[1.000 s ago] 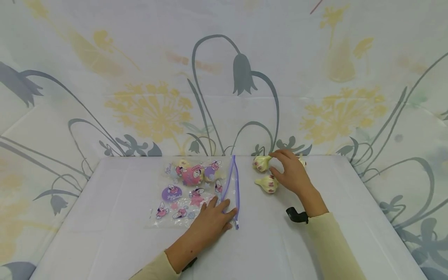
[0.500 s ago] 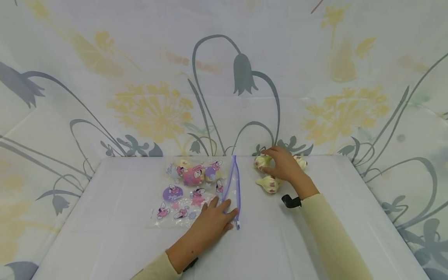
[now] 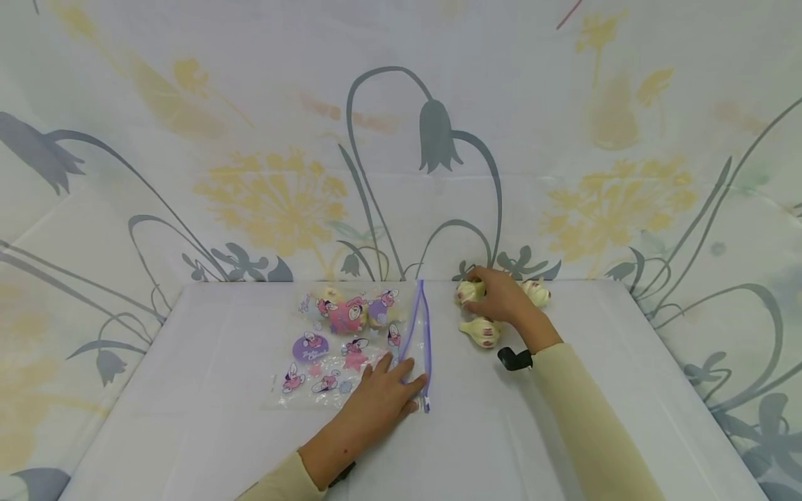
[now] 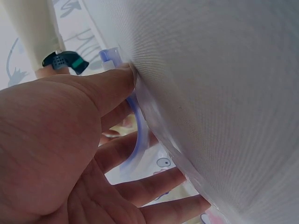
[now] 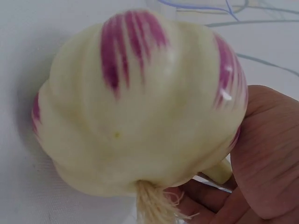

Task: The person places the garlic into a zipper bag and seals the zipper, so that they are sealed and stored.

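Observation:
My left hand [image 3: 382, 396] rests with spread fingers on a clear printed zip bag [image 3: 282, 376], by its purple zip edge. In the left wrist view, the thumb [image 4: 112, 84] presses beside the purple zip strip [image 4: 140, 135]. Through the bag's upper part, pale bulbs [image 3: 330, 293] show, partly hidden by the print. My right hand [image 3: 504, 299] holds a garlic bulb [image 3: 465, 295] between thumb and fingers at the table's back. Another garlic bulb [image 3: 481, 332] lies just nearer; one fills much of the right wrist view [image 5: 140, 112], with the hand behind it.
A third garlic bulb [image 3: 537, 292] lies right of the right hand, partly behind it. A black wrist device [image 3: 515, 359] sticks out from the right wrist. A flower-printed cloth [image 3: 401, 209] rises behind the white table [image 3: 464, 445].
My right hand has moved left and closed its thumb and fingers round the back garlic bulb. More of the bulb to its right shows. The left hand keeps its place on the bag.

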Motion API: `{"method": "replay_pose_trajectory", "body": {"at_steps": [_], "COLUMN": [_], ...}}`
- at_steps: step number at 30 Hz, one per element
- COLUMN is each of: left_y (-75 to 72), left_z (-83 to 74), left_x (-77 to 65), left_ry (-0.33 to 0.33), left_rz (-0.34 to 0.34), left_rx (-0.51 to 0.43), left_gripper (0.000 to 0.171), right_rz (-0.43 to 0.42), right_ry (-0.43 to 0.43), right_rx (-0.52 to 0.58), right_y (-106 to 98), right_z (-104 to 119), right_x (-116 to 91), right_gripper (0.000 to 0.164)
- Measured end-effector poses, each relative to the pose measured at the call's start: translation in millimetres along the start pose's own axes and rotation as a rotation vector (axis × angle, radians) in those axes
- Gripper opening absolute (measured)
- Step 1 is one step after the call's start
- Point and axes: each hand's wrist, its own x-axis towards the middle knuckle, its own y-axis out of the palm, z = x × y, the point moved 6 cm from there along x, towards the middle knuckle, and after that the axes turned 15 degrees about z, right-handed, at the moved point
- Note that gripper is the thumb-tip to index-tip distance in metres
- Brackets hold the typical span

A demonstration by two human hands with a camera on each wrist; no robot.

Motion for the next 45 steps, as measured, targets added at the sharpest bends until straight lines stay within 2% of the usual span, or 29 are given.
{"method": "replay_pose_trajectory", "body": {"at_steps": [8, 14, 18, 26, 34, 41, 45], "left_y": [0.0, 1.8, 2.1, 1.2, 1.4, 1.6, 1.5], "left_z": [0.3, 1.5, 1.5, 0.8, 1.8, 1.8, 1.2], "left_x": [0.2, 1.5, 2.0, 2.3, 2.9, 3.0, 2.5], "left_ry": [0.003, -0.008, -0.011, -0.012, -0.022, -0.022, -0.015], "left_rz": [-0.002, 0.018, 0.02, 0.033, 0.04, 0.037, 0.025], "left_rx": [-0.002, -0.014, -0.016, 0.0, 0.007, 0.013, 0.029], "left_gripper": [0.046, 0.047, 0.047, 0.047, 0.049, 0.049, 0.048], "right_rz": [-0.032, -0.1, -0.111, -0.116, -0.149, -0.188, -0.184], "right_ry": [-0.05, -0.12, -0.126, -0.171, -0.202, -0.253, -0.254], "right_rx": [-0.034, 0.001, 0.03, 0.089, 0.199, 0.206, 0.218], "right_y": [-2.0, -3.6, -0.7, 13.4, 37.3, 47.2, 53.4], "right_z": [8.7, 25.4, 36.5, 58.9, 67.4, 78.4, 81.9], "right_x": [-0.5, -6.8, -12.1, -18.8, -15.0, -13.3, -11.3], "right_gripper": [0.05, 0.05, 0.049, 0.045, 0.042, 0.042, 0.044]}}
